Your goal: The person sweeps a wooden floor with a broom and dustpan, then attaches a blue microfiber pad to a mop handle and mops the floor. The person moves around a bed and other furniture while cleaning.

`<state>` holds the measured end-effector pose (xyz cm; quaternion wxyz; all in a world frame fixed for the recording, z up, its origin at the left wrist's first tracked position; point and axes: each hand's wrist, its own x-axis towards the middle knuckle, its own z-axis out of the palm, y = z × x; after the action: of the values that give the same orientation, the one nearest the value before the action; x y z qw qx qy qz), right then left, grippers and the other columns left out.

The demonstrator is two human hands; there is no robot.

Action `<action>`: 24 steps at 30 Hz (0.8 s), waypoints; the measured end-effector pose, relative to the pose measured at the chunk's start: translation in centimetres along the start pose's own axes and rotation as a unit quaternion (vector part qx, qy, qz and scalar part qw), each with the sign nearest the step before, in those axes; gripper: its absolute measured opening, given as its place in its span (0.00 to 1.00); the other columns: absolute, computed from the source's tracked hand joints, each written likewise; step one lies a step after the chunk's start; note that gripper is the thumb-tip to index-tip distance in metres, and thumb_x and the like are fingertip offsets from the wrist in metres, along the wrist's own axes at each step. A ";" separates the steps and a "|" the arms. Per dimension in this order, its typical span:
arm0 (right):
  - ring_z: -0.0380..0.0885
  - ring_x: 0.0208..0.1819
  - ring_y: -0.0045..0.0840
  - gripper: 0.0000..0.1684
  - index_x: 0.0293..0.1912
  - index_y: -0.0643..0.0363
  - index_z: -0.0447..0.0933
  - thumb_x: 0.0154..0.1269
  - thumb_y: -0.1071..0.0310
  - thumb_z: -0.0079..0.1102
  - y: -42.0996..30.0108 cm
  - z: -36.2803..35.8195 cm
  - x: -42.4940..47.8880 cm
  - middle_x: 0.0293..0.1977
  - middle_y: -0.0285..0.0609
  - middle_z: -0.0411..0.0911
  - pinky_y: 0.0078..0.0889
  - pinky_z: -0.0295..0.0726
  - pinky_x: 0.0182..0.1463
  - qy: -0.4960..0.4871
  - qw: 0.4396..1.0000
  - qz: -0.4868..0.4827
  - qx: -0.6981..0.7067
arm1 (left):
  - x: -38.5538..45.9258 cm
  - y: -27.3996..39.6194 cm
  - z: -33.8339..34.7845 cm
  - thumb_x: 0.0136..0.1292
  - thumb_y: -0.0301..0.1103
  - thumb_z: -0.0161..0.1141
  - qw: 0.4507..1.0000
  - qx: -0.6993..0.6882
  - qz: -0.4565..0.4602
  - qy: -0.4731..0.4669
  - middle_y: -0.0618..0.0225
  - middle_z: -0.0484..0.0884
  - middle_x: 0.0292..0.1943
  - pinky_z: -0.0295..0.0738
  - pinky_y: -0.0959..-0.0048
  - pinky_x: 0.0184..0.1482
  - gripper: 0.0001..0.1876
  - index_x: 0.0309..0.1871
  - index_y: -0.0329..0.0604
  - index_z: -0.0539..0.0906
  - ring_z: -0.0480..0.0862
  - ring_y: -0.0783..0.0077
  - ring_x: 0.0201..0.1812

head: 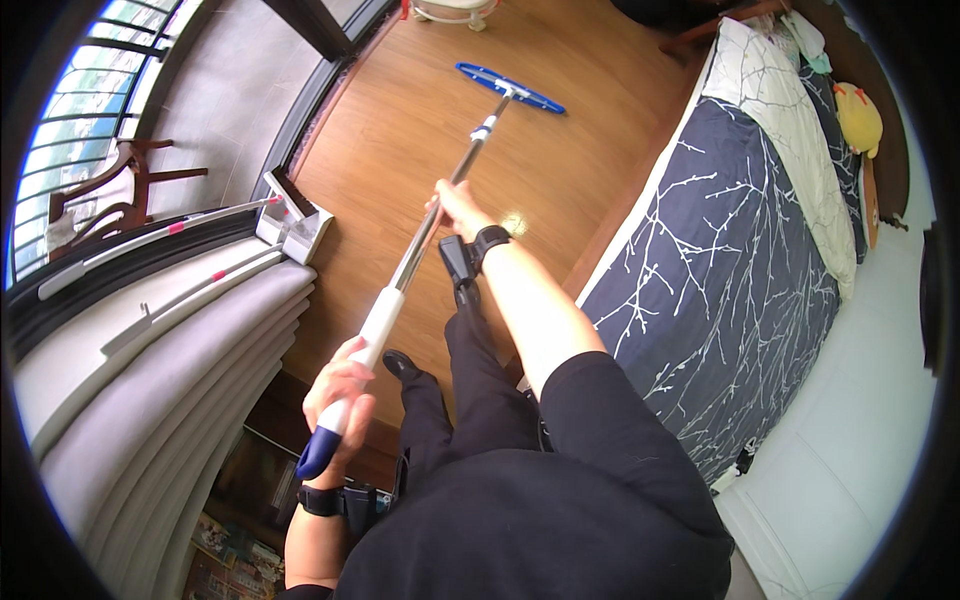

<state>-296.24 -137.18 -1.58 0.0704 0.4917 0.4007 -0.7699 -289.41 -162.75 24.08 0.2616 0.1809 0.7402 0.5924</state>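
A flat mop with a long metal pole [420,244] slants from the lower left to the upper middle. Around the white grip [381,322] near its blue-tipped end, my left hand [341,397] is closed. My right hand [454,206] grips the metal pole about midway along. The blue flat mop head [510,88] rests on the wood floor [375,150], well ahead of my feet. Each wrist wears a black strap with a small device.
On the right is a bed with a dark branch-patterned cover [712,225]. At left stand a broom and dustpan [300,232] beside gathered curtains [187,375]. A wooden chair [135,180] is beyond the door track. A wheeled white base [454,11] stands at the top.
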 end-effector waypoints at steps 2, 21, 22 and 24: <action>0.77 0.18 0.28 0.09 0.30 0.61 0.63 0.61 0.67 0.48 -0.1 -2.2 0.4 0.20 0.40 0.70 0.33 0.80 0.19 0.019 1.000 -0.015 0.020 | 1.2 1.1 1.1 0.58 0.41 0.63 1.000 0.016 -0.005 -0.022 0.62 0.77 0.35 0.63 0.52 0.58 0.16 0.28 0.40 0.71 0.73 0.45 0.58; 0.75 0.22 0.30 0.09 0.32 0.59 0.62 0.63 0.65 0.47 10.1 4.3 -15.5 0.22 0.41 0.69 0.37 0.81 0.26 0.020 0.949 0.130 0.286 | -7.6 6.8 -9.8 0.70 0.42 0.51 0.981 -0.012 -0.146 0.128 0.69 0.70 0.27 0.61 0.50 0.63 0.17 0.25 0.43 0.68 0.77 0.56 0.51; 0.75 0.22 0.29 0.09 0.31 0.59 0.62 0.63 0.65 0.47 8.4 2.1 -14.4 0.21 0.40 0.69 0.36 0.80 0.25 0.010 0.958 0.120 0.260 | -5.8 5.6 -8.1 0.69 0.42 0.52 0.996 -0.051 -0.056 0.036 0.69 0.69 0.26 0.62 0.51 0.62 0.18 0.23 0.43 0.69 0.78 0.57 0.50; 0.74 0.20 0.29 0.09 0.29 0.60 0.63 0.62 0.66 0.47 7.0 -1.9 -11.5 0.19 0.40 0.68 0.36 0.80 0.24 0.028 0.967 0.088 0.238 | -3.0 3.9 -5.3 0.63 0.45 0.60 0.997 -0.030 -0.065 -0.011 0.69 0.70 0.25 0.61 0.49 0.62 0.20 0.21 0.44 0.69 0.78 0.56 0.49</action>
<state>-285.58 -143.88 3.63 0.0076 0.5489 0.1625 -0.8199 -290.40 -167.71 29.23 0.3135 0.1310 0.7291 0.5941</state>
